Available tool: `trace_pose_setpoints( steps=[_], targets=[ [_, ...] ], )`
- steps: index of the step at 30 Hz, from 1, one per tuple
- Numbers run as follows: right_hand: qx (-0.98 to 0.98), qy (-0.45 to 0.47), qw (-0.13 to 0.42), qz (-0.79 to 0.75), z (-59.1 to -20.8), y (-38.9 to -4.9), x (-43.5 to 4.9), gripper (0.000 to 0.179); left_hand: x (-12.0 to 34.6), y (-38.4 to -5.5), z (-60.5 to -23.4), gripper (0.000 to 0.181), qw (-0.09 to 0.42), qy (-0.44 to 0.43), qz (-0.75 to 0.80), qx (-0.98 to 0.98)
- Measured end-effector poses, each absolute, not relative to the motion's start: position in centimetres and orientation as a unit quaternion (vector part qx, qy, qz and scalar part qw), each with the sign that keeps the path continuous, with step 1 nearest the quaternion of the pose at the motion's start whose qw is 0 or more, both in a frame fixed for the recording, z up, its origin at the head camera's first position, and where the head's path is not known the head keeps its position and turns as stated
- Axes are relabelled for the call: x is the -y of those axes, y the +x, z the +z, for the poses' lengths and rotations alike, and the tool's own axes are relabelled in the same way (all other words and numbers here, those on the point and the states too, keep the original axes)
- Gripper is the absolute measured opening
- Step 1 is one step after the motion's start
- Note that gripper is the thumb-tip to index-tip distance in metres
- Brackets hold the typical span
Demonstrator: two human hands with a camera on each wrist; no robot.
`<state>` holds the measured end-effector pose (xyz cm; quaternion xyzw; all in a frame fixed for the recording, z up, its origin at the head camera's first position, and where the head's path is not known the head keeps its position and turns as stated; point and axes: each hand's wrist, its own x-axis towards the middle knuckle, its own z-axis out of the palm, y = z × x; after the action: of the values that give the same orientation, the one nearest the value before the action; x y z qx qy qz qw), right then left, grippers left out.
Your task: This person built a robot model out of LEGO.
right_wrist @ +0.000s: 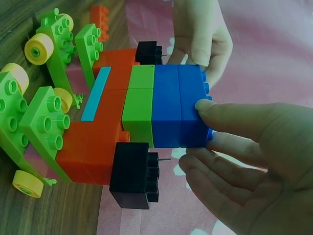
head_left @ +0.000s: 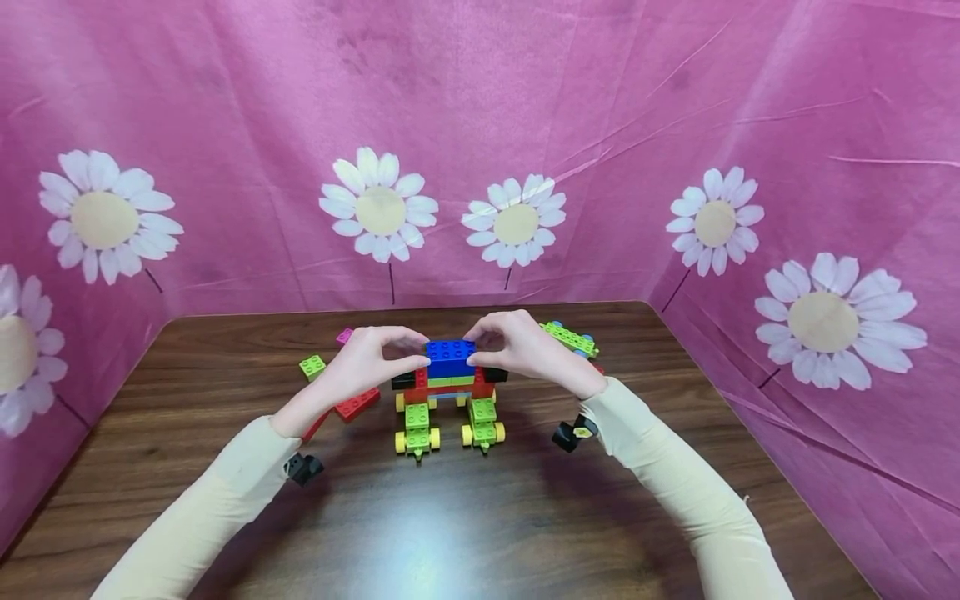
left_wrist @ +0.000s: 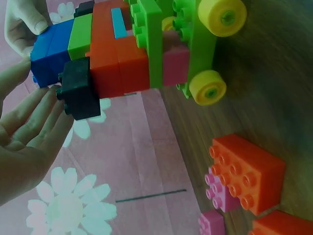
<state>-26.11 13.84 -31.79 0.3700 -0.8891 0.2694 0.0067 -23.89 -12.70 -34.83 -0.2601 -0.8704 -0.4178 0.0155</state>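
Note:
A toy built from blocks stands mid-table on two green wheeled bases (head_left: 417,429) with yellow wheels. Its body has red blocks (right_wrist: 88,152), a green layer (right_wrist: 138,110) and black blocks (right_wrist: 131,176) jutting out at both sides. On top sit two stacked layers of blue blocks (head_left: 450,358). My left hand (head_left: 375,352) pinches the left end of the blue blocks between thumb and fingers. From the right, my right hand (head_left: 517,348) pinches the other end, thumb on the near face (right_wrist: 234,117). A thin light-blue piece (right_wrist: 96,94) shows between the red blocks.
Left of the toy lie a loose green block (head_left: 312,367), red blocks (head_left: 357,405) and pink blocks (left_wrist: 212,223). Behind my right hand is another green wheeled base (head_left: 570,337) with blue wheels. A pink cloth with daisies (head_left: 525,100) hangs behind the wooden table (head_left: 480,533).

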Motion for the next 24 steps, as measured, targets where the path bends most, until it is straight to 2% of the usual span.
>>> trace_pose_setpoints(
  steps=[7,13,20,24],
  targets=[
    [0.893,0.366,0.016,0.261,-31.8,-26.1,-13.9,0.028,15.5,-23.6,-35.8,0.03,0.051,-0.239,-0.391,0.887],
    [0.893,0.37,0.021,0.255,-31.7,-26.1,-13.9,0.028,19.4,-23.4,-37.2,0.03,0.058,-0.197,-0.355,0.912],
    [0.892,0.37,0.016,0.26,-31.5,-25.9,-13.8,0.028,23.1,-23.1,-38.9,0.033,0.05,-0.171,-0.3,0.937],
    [0.89,0.373,0.018,0.262,-31.5,-25.9,-13.7,0.028,24.1,-22.9,-39.4,0.039,0.01,-0.169,-0.263,0.95]
  ],
)
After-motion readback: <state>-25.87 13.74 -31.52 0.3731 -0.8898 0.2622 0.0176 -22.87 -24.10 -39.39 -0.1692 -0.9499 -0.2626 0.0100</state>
